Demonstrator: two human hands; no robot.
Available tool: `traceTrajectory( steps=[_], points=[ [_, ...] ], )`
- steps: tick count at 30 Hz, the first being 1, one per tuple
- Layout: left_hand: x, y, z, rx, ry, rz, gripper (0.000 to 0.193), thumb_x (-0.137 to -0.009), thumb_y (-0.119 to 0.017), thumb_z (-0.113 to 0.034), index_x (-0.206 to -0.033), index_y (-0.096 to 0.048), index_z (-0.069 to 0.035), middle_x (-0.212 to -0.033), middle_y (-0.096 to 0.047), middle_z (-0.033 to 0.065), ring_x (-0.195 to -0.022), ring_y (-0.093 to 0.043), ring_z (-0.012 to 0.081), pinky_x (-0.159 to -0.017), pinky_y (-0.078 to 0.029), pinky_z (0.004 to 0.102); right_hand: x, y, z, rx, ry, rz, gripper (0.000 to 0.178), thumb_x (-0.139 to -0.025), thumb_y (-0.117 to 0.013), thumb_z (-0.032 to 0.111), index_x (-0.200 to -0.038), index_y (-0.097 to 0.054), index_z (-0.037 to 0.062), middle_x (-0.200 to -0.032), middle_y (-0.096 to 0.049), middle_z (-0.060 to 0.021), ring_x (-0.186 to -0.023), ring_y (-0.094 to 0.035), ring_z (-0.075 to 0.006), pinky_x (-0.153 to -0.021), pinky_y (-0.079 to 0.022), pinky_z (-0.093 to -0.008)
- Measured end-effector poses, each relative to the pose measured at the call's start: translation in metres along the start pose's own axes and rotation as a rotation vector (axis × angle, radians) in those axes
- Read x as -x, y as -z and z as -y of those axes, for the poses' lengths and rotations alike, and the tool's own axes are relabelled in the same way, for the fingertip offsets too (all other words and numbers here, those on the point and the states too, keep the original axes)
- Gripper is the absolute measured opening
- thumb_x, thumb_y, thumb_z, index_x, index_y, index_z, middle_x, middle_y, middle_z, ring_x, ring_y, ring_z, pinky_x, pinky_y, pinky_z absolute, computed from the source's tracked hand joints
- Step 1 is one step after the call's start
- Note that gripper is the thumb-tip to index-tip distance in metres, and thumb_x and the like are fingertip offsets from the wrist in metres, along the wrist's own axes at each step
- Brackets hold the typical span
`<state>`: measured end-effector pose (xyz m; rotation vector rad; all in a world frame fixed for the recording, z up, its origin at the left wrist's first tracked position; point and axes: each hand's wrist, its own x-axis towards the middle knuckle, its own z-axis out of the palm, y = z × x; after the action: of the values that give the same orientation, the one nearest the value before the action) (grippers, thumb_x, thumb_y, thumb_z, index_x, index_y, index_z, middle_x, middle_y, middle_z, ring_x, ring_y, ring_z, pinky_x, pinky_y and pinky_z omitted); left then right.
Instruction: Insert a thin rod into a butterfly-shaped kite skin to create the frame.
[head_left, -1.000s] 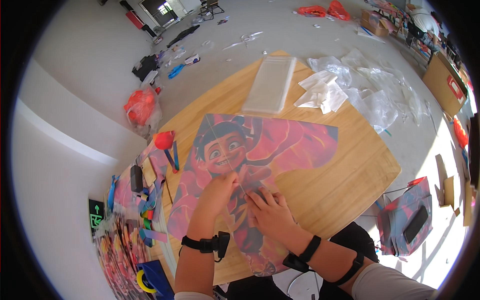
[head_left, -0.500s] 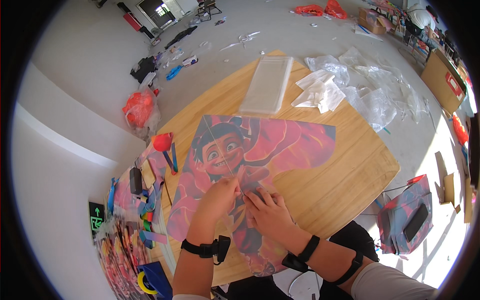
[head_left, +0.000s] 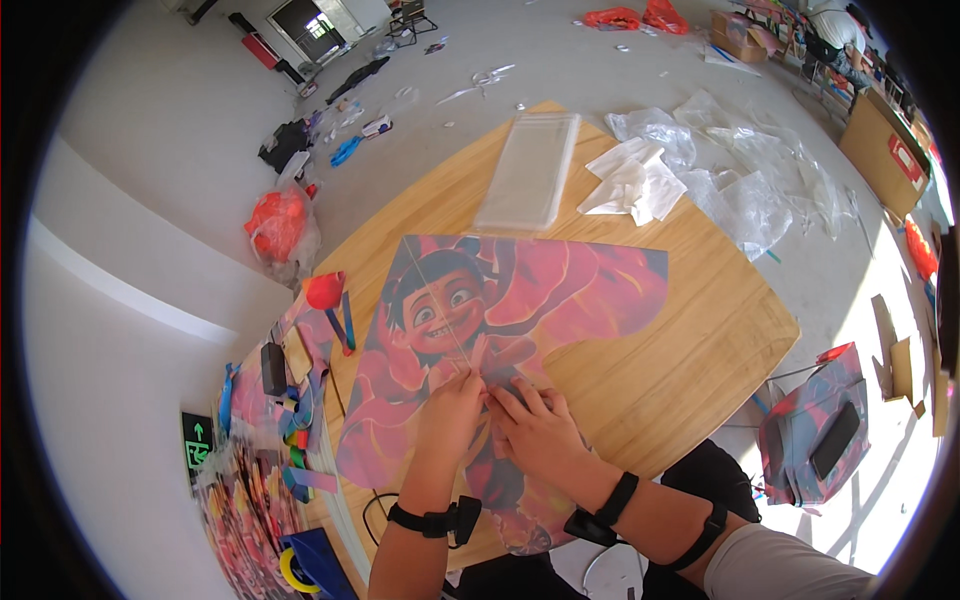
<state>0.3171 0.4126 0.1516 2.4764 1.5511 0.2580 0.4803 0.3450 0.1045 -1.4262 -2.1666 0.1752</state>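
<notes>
A large printed sheet (head_left: pixel 600 290), shaped like a kite's sail, lies on the wooden table with a cartoon figure in red, pink and black on it. A thin pale rod (head_left: pixel 432 288) runs slantwise from its upper left corner toward its middle. At the rod's lower end, my left hand (head_left: pixel 452 415) is closed in a pinch; what lies between the fingertips is mostly hidden. My right hand (head_left: pixel 540 432) rests on the sheet just to the right, its fingers spread and slightly bent. The fingertips of both hands nearly meet.
The wooden table (head_left: pixel 680 370) bears a clear plastic case (head_left: pixel 528 172) and crumpled white paper (head_left: pixel 640 185). Clear plastic film (head_left: pixel 765 200) lies beyond. Printed pieces with a black phone-like object (head_left: pixel 834 440) sit at right. Left are ribbons, yellow tape (head_left: pixel 292 572) and stacked prints (head_left: pixel 250 525).
My left hand has shifted slightly down and its forearm has swung right, bringing its fingertips closer to my right hand. The right hand stays in place on the sheet.
</notes>
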Motion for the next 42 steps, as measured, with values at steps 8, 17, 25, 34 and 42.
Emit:
traceTrajectory(
  steps=[8, 17, 25, 34, 42],
  points=[
    [0.006, -0.008, 0.005, 0.035, -0.023, -0.084, 0.018, -0.089, -0.067, -0.006, -0.104, -0.058, -0.003, -0.099, -0.066, 0.0128, -0.092, -0.066, 0.0365, -0.075, -0.052, 0.0452, -0.001, 0.007, -0.002, -0.050, 0.003, -0.009, 0.053, -0.084, -0.066, 0.028, -0.133, -0.063, 0.0074, -0.140, -0.056, -0.0057, -0.135, -0.046, -0.0282, -0.108, -0.035, -0.0476],
    [0.012, -0.016, 0.009, -0.007, -0.064, -0.151, 0.044, -0.084, -0.072, -0.001, -0.126, -0.060, 0.002, -0.099, -0.069, 0.0113, -0.100, -0.068, 0.0336, -0.081, -0.055, 0.0435, -0.011, 0.015, -0.015, -0.319, -0.103, 0.014, 0.022, -0.085, -0.065, 0.018, -0.105, -0.072, 0.0124, -0.126, -0.066, -0.0024, -0.131, -0.053, -0.0220, -0.101, -0.038, -0.0456],
    [0.023, -0.010, -0.003, 0.197, -0.031, -0.167, 0.038, -0.086, -0.071, -0.004, -0.122, -0.061, 0.003, -0.103, -0.070, 0.0181, -0.113, -0.066, 0.0389, -0.088, -0.055, 0.0452, -0.010, 0.013, -0.014, -0.309, -0.105, 0.018, 0.025, -0.083, -0.065, 0.016, -0.107, -0.070, 0.0123, -0.127, -0.065, -0.0018, -0.132, -0.052, -0.0201, -0.100, -0.038, -0.0453],
    [0.053, 0.001, -0.017, 0.067, -0.030, -0.006, 0.038, -0.090, -0.063, -0.006, -0.127, -0.055, -0.002, -0.120, -0.066, 0.0212, -0.108, -0.064, 0.0406, -0.093, -0.051, 0.0471, -0.011, 0.022, -0.010, -0.361, -0.116, 0.010, 0.020, -0.082, -0.064, 0.010, -0.101, -0.069, 0.0131, -0.133, -0.064, -0.0009, -0.133, -0.053, -0.0224, -0.100, -0.038, -0.0470],
    [0.066, -0.052, -0.056, -0.067, 0.218, -0.193, 0.055, -0.097, -0.058, -0.023, -0.147, -0.048, -0.001, -0.158, -0.043, 0.0188, -0.147, -0.038, 0.0398, -0.117, -0.032, 0.0533, -0.012, 0.013, -0.015, -0.297, -0.068, 0.044, 0.023, -0.084, -0.062, 0.009, -0.107, -0.064, 0.0109, -0.133, -0.065, -0.0040, -0.131, -0.054, -0.0246, -0.101, -0.037, -0.0478]
  ],
)
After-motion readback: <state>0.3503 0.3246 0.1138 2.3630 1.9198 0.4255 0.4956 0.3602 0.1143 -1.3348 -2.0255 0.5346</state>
